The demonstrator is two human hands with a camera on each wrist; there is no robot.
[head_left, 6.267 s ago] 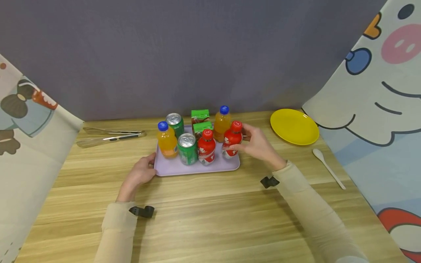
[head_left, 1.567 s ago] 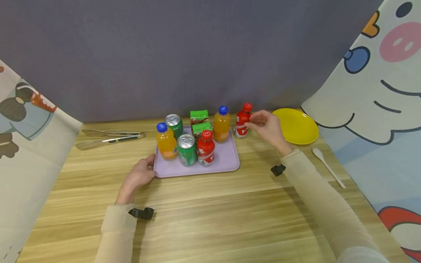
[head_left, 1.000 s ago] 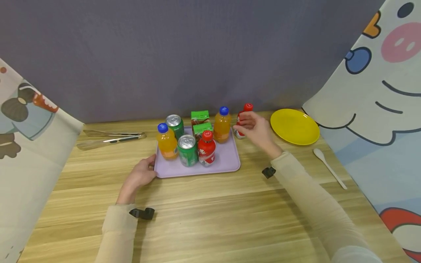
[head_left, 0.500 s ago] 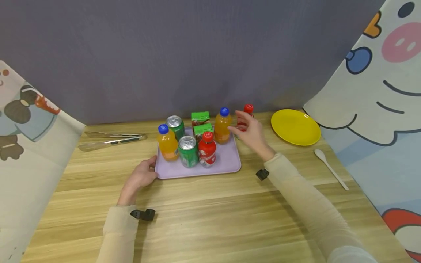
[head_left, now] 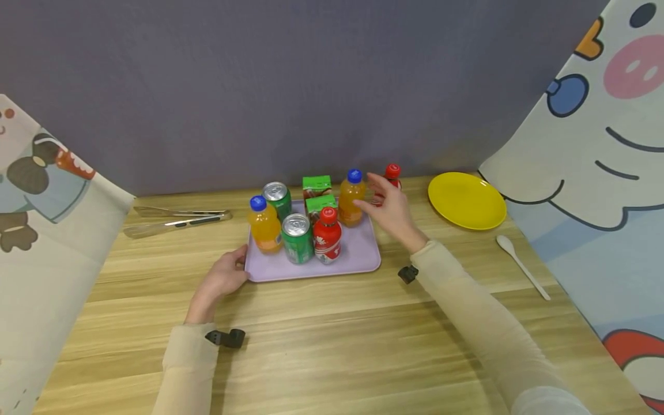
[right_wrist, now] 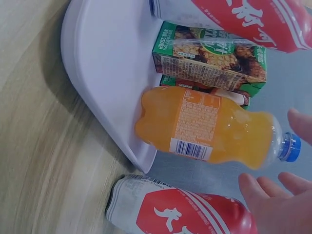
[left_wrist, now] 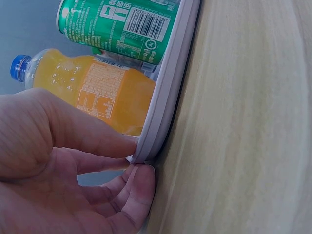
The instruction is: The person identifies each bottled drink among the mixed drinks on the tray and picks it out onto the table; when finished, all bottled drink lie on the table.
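Observation:
My left hand [head_left: 226, 273] pinches the left edge of a lilac tray [head_left: 358, 262], thumb on the rim and fingers below it in the left wrist view. On the tray stand two orange-juice bottles with blue caps, two green cans, two green-topped drink cartons and a red bottle [head_left: 327, 237]. My right hand [head_left: 392, 211] is spread beside the back-right orange-juice bottle [right_wrist: 204, 124]. In the right wrist view its thumb and fingers lie either side of the blue cap, apart from the bottle. Another red bottle [right_wrist: 178, 209] stands on the table just off the tray, partly hidden by the hand.
A yellow plate [head_left: 467, 200] lies at the back right, with a white spoon [head_left: 521, 266] in front of it. Metal tongs [head_left: 176, 222] lie to the left of the tray. A grey wall [head_left: 311, 86] rises behind the wooden table [head_left: 321, 346].
The second red bottle has gone from the tray's right side to the table behind it, and was released. My right hand has then moved left to the orange-juice bottle. The left hand stays put.

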